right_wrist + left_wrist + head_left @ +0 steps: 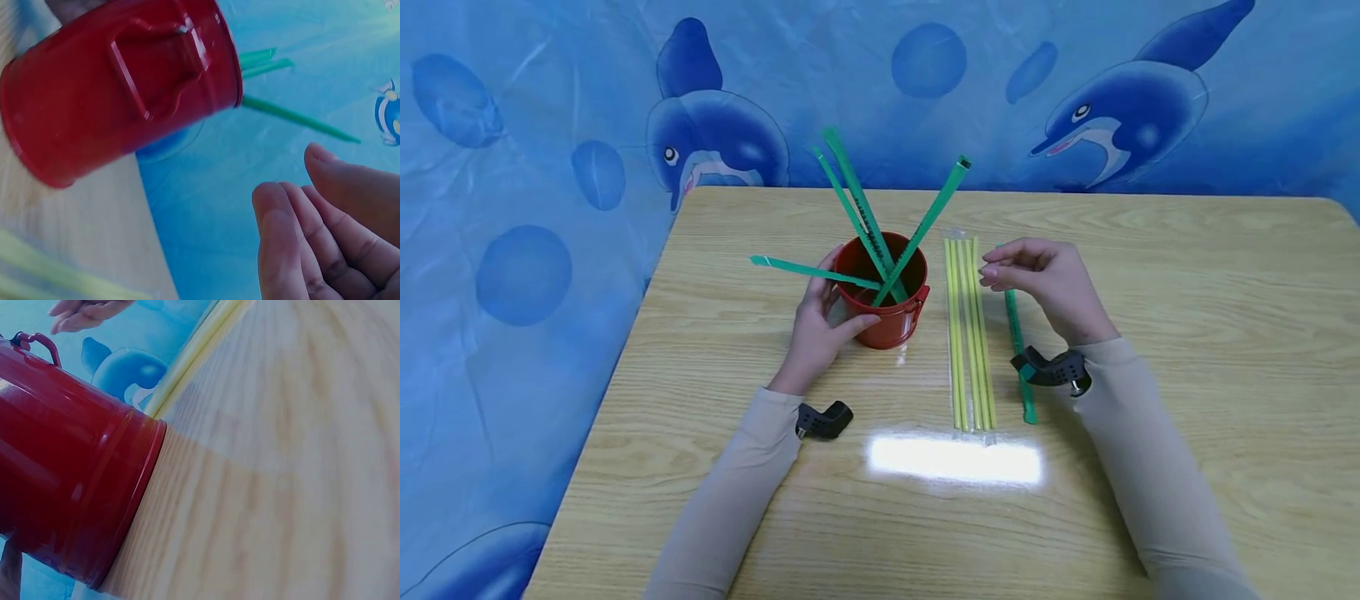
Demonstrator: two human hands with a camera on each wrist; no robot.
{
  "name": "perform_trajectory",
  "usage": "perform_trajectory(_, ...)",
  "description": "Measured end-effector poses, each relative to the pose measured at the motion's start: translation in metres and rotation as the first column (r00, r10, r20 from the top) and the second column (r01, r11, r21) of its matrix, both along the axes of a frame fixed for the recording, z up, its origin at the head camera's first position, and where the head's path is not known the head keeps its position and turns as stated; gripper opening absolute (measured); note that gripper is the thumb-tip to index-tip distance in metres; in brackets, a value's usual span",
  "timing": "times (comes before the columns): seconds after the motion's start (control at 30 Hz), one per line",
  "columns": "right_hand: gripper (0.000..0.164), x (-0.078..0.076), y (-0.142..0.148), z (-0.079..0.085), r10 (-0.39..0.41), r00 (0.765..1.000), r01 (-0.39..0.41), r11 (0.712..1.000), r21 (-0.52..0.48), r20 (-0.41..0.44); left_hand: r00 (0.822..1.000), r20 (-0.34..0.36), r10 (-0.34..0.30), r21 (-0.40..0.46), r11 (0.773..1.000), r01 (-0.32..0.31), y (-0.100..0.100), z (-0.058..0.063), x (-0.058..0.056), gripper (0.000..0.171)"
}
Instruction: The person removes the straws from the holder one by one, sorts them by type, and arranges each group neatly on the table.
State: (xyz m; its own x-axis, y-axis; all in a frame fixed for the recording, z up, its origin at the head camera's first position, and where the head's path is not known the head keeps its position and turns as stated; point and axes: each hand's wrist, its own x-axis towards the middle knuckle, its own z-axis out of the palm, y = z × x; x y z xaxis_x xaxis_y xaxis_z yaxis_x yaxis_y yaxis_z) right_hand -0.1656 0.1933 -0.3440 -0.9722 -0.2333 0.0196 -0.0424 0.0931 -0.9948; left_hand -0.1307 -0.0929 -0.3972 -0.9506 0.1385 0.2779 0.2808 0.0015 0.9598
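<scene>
My left hand [817, 329] grips a small red metal bucket [891, 331] that stands upright on the table, the thumb on its near side and the fingers round its far left side. Several long, narrow green sticks [932, 208] with dark print lean out of the bucket, one of them low to the left. My right hand [1051, 279] hovers beside a clear sleeve of yellow sticks [970, 333]. Its fingers are loosely bent, with a gap between thumb and forefinger and nothing held, as the right wrist view shows. Another green stick [1017, 333] lies partly under this hand.
The wooden table [1225, 333] ends at a blue backdrop [850, 50] printed with dolphins. A bright light reflection [955, 460] shows on the tabletop in front of the yellow sticks. Both wrists carry small black cameras [825, 421].
</scene>
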Motion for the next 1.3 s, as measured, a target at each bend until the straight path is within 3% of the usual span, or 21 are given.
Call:
perform_trajectory(0.37, 0.015, -0.009, -0.034, 0.018, -0.023, 0.996, 0.012, 0.991, -0.134, -0.083, 1.0, 0.021, 0.007, -0.014, 1.0, -0.007, 0.0, -0.001, 0.0, 0.084)
perform_trajectory(0.67, 0.017, -0.016, -0.056, 0.019, -0.1, 0.993, 0.081, 0.965, -0.248, -0.063, 0.997, 0.076, -0.004, -0.004, 1.0, 0.004, 0.002, 0.004, 0.0, 0.085)
perform_trajectory(1.1, 0.011, -0.017, -0.075, 0.01, -0.079, 0.995, 0.062, 0.972, -0.228, -0.064, 1.0, 0.009, 0.008, -0.013, 1.0, -0.008, 0.0, -0.001, -0.001, 0.084)
perform_trajectory(1.3, 0.012, -0.017, -0.08, 0.007, -0.08, 0.993, 0.063, 0.98, -0.189, -0.082, 1.0, 0.017, 0.011, -0.016, 1.0, -0.01, 0.0, 0.001, 0.0, 0.084)
